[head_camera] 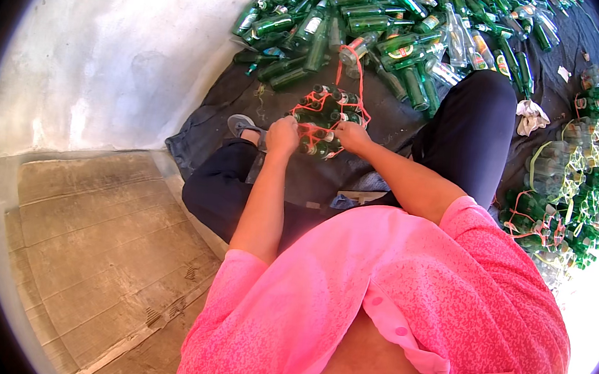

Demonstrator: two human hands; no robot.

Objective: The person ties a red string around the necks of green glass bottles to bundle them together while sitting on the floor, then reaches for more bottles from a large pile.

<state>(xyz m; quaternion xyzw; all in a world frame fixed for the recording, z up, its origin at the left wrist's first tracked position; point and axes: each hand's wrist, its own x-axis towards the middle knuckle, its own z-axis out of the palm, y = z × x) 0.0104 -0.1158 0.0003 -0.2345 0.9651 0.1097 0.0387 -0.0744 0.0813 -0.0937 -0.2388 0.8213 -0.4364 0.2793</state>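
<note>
Several green glass bottles [314, 114] stand close together before me, their necks upward, laced round with red plastic string [363, 85]. A loop of the string runs away from me to the loose bottles. My left hand [282, 135] is closed on the string at the left near side of the bundle. On the right near side, my right hand [352, 137] pinches the string beside a bottle neck. The fingertips of both hands are partly hidden by the hands themselves.
A heap of loose green and clear bottles [372, 25] lies on a dark sheet [390, 128] ahead. Tied bundles of bottles [596, 159] stand in rows at the right. Crumpled paper [531, 117] lies near my knee. Left are a pale wall [113, 53] and flattened cardboard [107, 245].
</note>
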